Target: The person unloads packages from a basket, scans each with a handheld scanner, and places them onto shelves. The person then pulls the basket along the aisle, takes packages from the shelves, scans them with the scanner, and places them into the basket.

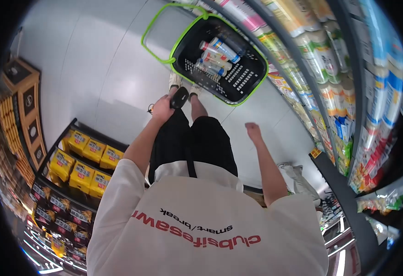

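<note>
My left hand (163,109) is closed around a small rounded black object (179,98), held in front of my dark shorts. A thin orange and black loop shows at the outer side of that hand. My right hand (253,132) hangs apart from everything, fingers curled into a fist with nothing visible in it. On the floor ahead of my feet stands a black shopping basket (245,94) with a green rim, its green handle tipped toward the left. Several bottle-like containers (225,49) with white, blue and red parts lie inside it.
Along the right, a tall shelf (360,87) is stocked with packaged goods, close to the basket. At the left stands a dark rack (75,124) with yellow packages (80,177) and black ones below. Farther left is a wooden display (31,103). Grey floor tiles (91,60) lie between.
</note>
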The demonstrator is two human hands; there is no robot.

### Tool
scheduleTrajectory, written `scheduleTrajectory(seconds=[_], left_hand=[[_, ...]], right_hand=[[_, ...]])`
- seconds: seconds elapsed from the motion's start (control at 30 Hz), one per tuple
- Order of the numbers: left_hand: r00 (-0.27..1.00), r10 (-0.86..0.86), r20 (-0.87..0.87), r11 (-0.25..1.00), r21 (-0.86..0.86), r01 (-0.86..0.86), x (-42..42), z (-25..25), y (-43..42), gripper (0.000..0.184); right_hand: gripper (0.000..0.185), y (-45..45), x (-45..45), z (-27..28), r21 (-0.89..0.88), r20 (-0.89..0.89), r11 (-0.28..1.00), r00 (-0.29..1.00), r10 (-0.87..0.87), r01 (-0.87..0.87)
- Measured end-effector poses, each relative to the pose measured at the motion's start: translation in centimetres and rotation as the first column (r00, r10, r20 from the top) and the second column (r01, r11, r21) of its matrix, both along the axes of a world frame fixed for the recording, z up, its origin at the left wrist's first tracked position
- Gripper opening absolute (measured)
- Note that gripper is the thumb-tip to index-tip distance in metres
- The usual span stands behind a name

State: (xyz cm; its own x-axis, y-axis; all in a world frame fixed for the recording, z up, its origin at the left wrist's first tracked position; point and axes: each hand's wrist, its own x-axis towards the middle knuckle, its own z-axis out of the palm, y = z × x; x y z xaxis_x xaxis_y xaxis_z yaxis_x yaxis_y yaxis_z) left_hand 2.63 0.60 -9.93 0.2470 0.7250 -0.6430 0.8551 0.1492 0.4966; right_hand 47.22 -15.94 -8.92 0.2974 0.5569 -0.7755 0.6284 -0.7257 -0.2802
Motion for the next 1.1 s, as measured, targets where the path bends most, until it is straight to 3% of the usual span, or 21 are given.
scheduleTrajectory(seconds=[0.07,0.13,0.2,0.33,0.4,0.57,0.67,0.8,0.9,1.0,1.1], left_hand=[[0.998,-0.042,0.048,0.998,0.059,0.040,0.6,-1.5,-1.4,0.035],[0.994,-0.080,0.080,0.994,0.081,0.074,1.0,-2.7,-2.7,0.038],[0.990,-0.105,0.094,0.993,0.072,0.098,1.4,-4.0,-3.5,0.041],[0.980,-0.170,0.107,0.985,0.002,0.171,1.0,-7.5,-5.1,0.045],[0.978,-0.179,0.107,0.984,-0.005,0.181,0.7,-8.0,-4.8,0.044],[0.974,-0.133,0.185,0.987,0.109,0.114,1.3,-9.6,-3.4,0.044],[0.956,-0.142,0.258,0.988,0.103,0.119,1.9,-10.2,-1.9,0.042],[0.948,-0.121,0.295,0.986,0.150,0.079,1.9,-10.5,0.5,0.032],[0.934,-0.049,0.353,0.990,0.144,-0.003,1.5,-11.0,1.6,0.026],[0.930,-0.055,0.365,0.992,0.128,0.008,1.2,-11.4,2.7,0.024],[0.934,-0.061,0.353,0.991,0.135,0.013,0.5,-11.3,3.8,0.027]], right_hand=[[0.033,3.6,0.6,-3.6,-0.019,-0.006,1.000,1.000,-0.004,0.004],[0.032,7.2,1.5,-8.1,0.071,0.029,0.988,0.991,0.132,-0.134],[0.032,12.6,0.7,-10.6,0.140,-0.036,0.976,0.984,0.174,-0.167],[0.031,23.5,-2.6,-14.2,0.022,0.067,0.927,0.925,0.373,-0.375],[0.033,27.2,-3.5,-16.7,0.090,0.042,0.962,0.966,0.257,-0.260],[0.046,34.2,-3.2,-25.9,0.043,0.189,0.904,0.892,0.411,-0.425],[0.054,36.8,-4.0,-29.0,-0.108,0.249,0.838,0.802,0.544,-0.535],[0.067,37.8,-4.1,-34.7,-0.274,0.247,0.801,0.766,0.593,-0.532],[0.071,37.4,-3.8,-38.8,-0.253,0.206,0.751,0.724,0.658,-0.610],[0.073,37.2,-4.0,-41.2,-0.256,0.202,0.777,0.754,0.625,-0.575],[0.078,36.4,-3.7,-44.1,-0.199,0.321,0.837,0.773,0.547,-0.510]])
